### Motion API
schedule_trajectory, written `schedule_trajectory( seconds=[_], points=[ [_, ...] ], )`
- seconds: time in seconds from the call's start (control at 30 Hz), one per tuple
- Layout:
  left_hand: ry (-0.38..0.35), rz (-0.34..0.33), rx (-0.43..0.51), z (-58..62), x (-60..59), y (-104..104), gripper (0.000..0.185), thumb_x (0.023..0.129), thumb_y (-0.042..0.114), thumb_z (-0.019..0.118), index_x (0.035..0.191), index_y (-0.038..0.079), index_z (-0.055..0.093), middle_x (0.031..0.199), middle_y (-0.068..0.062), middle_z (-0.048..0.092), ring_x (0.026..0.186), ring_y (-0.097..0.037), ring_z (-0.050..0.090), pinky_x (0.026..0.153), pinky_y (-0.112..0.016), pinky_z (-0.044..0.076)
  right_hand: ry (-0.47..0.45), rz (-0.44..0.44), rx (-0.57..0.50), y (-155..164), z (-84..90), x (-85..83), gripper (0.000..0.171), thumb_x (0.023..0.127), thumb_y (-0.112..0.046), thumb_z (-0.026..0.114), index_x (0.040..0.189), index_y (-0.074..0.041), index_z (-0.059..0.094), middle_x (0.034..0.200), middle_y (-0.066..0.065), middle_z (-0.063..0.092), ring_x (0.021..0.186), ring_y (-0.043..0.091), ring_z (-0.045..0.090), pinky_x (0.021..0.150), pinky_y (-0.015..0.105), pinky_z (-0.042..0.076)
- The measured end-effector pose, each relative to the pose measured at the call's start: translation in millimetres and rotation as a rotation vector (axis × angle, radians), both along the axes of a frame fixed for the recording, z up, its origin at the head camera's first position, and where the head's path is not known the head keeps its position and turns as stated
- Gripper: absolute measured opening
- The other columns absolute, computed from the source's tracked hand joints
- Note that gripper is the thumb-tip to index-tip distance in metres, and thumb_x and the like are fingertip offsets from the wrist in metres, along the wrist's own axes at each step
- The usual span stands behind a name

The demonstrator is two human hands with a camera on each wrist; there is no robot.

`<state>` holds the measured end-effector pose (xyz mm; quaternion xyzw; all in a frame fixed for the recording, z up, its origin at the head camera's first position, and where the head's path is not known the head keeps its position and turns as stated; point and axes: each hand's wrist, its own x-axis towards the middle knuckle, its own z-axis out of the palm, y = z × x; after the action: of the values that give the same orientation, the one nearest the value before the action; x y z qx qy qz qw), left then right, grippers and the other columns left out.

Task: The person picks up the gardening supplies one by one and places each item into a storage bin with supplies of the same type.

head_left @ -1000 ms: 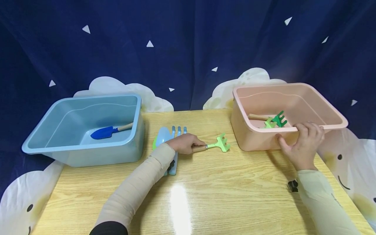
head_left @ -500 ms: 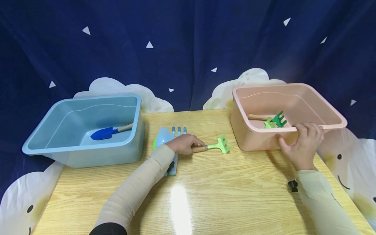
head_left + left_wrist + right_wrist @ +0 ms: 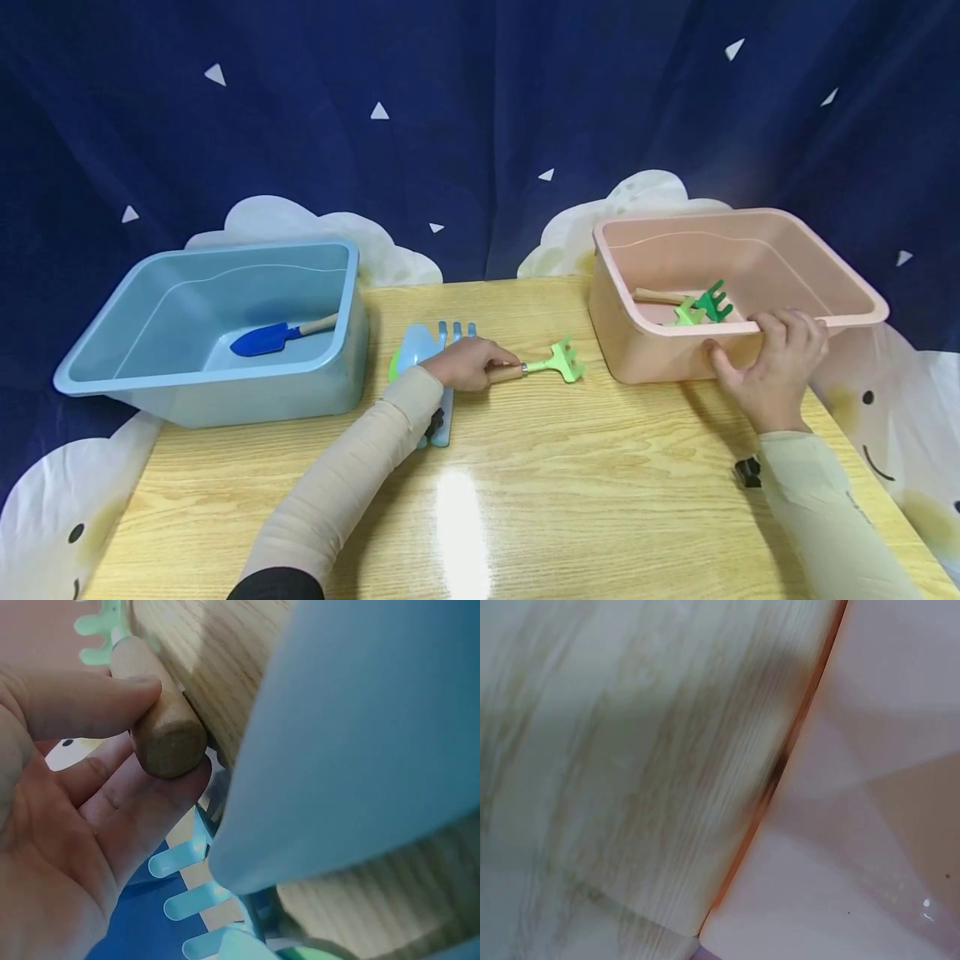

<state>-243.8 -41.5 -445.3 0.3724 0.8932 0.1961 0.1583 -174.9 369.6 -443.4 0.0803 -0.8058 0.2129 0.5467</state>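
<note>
So, your hands are well apart, each one busy with something different. Your left hand [image 3: 465, 364] has the wooden handle of the light-green rake [image 3: 562, 360] pinched between thumb and fingers, and the left wrist view shows the butt end of that handle poking out past your thumb. The rake is out over the middle of the counter [image 3: 585, 483], tines pointing at the pink bin [image 3: 637, 354]. Can't tell whether its head is resting on the wood or just above it.

Your right hand [image 3: 780, 367] grips the pink bin's front rim, fingers hooked over the edge and thumb on the outside. The right wrist view is too blurry to add much. Inside that bin you've got a dark-green rake [image 3: 711, 302] and a second light-green head [image 3: 687, 312] right beside it.

Under and beside your left hand sit a light-blue shovel [image 3: 416, 343] and a light-blue fork [image 3: 457, 333], partly hidden by your arm. Over on your left, the light-blue bin [image 3: 247, 400] holds a dark-blue trowel [image 3: 258, 340], handle leaning toward the bin's right side.
</note>
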Motion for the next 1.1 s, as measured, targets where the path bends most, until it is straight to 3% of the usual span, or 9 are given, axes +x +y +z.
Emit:
schedule_trajectory(
  seconds=[0.2, 0.3, 0.57, 0.9, 1.1],
  points=[
    [-0.006, 0.022, 0.061, 4.1, -3.1, -3.7, 0.045, 0.093, 0.001, 0.062, 0.131, 0.026, 0.066, 0.127, 0.000, 0.070, 0.096, -0.014, 0.066, 0.079, -0.026, 0.049, -0.008, 0.003, 0.003, 0.0, 0.8, -1.3, 0.070, 0.076, -0.060, 0.061, 0.103, 0.004, 0.055, 0.110, 0.028, 0.052, 0.113, 0.046, 0.040, 0.111, 0.048, 0.021],
    [-0.027, 0.025, 0.096, 8.8, -5.1, -4.3, 0.046, 0.092, -0.001, 0.061, 0.131, 0.024, 0.066, 0.132, -0.001, 0.068, 0.099, -0.015, 0.067, 0.077, -0.024, 0.048, -0.003, 0.006, 0.002, -0.8, 1.5, -1.2, 0.070, 0.076, -0.060, 0.061, 0.103, 0.004, 0.055, 0.110, 0.028, 0.052, 0.113, 0.046, 0.040, 0.111, 0.048, 0.021],
    [-0.136, 0.057, 0.163, 18.6, -14.1, -8.3, 0.051, 0.086, -0.007, 0.062, 0.129, 0.021, 0.068, 0.113, -0.009, 0.074, 0.092, -0.020, 0.069, 0.070, -0.025, 0.054, 0.008, 0.009, -0.001, -0.9, 1.4, -0.4, 0.071, 0.076, -0.060, 0.061, 0.103, 0.005, 0.056, 0.109, 0.028, 0.051, 0.113, 0.047, 0.040, 0.111, 0.047, 0.020],
    [-0.182, 0.118, 0.201, 27.4, -18.4, -11.9, 0.054, 0.087, -0.005, 0.060, 0.130, 0.026, 0.067, 0.123, -0.007, 0.070, 0.085, -0.018, 0.069, 0.064, -0.024, 0.053, 0.002, 0.011, -0.002, -1.6, 1.7, -0.4, 0.070, 0.076, -0.059, 0.062, 0.104, 0.005, 0.056, 0.109, 0.029, 0.052, 0.113, 0.047, 0.040, 0.111, 0.048, 0.020],
    [-0.175, 0.098, 0.229, 35.7, -16.4, -8.7, 0.053, 0.088, -0.004, 0.060, 0.131, 0.027, 0.066, 0.130, -0.006, 0.067, 0.085, -0.019, 0.071, 0.066, -0.025, 0.055, 0.006, 0.015, -0.005, -3.0, 2.2, 0.7, 0.067, 0.075, -0.056, 0.063, 0.102, 0.005, 0.055, 0.107, 0.029, 0.052, 0.111, 0.048, 0.041, 0.111, 0.051, 0.021]
  ],
)
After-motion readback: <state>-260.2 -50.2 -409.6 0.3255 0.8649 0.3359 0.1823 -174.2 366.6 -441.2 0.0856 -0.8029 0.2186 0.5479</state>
